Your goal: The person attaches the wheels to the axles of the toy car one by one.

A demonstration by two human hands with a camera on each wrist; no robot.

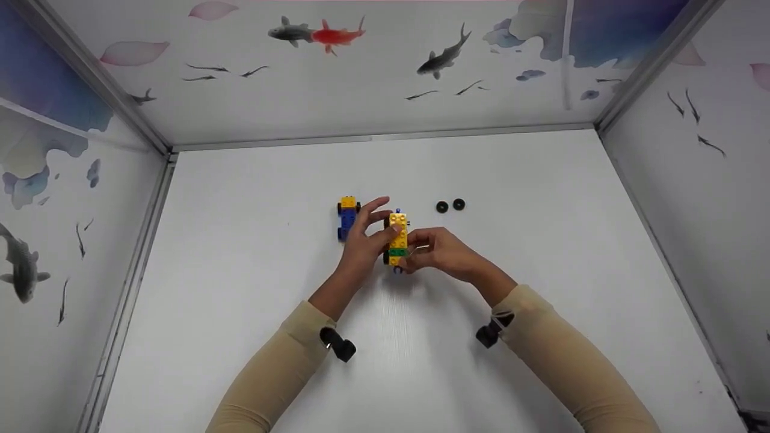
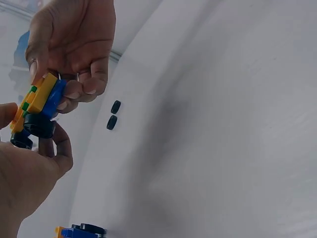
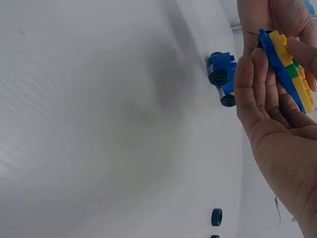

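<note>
A toy car [image 1: 398, 240] built of yellow and green bricks on a blue base is held in the air between both hands. My left hand [image 1: 361, 245] grips it from the left, thumb over the yellow studs; black wheels [image 2: 39, 126] show on that side. My right hand [image 1: 448, 254] holds the car's right side near its lower end, thumb and curled fingers [image 2: 74, 89] on it in the left wrist view. A bare axle stub [image 1: 408, 223] sticks out at the upper right. The car's underside is mostly hidden by the fingers.
A second toy car [image 1: 348, 218], blue with a yellow brick and black wheels, stands on the white table [image 1: 240, 270] just left of my left hand. Two loose black wheels [image 1: 442, 207] lie beyond my right hand. Printed panels [image 1: 373, 78] wall the table in at the back and sides.
</note>
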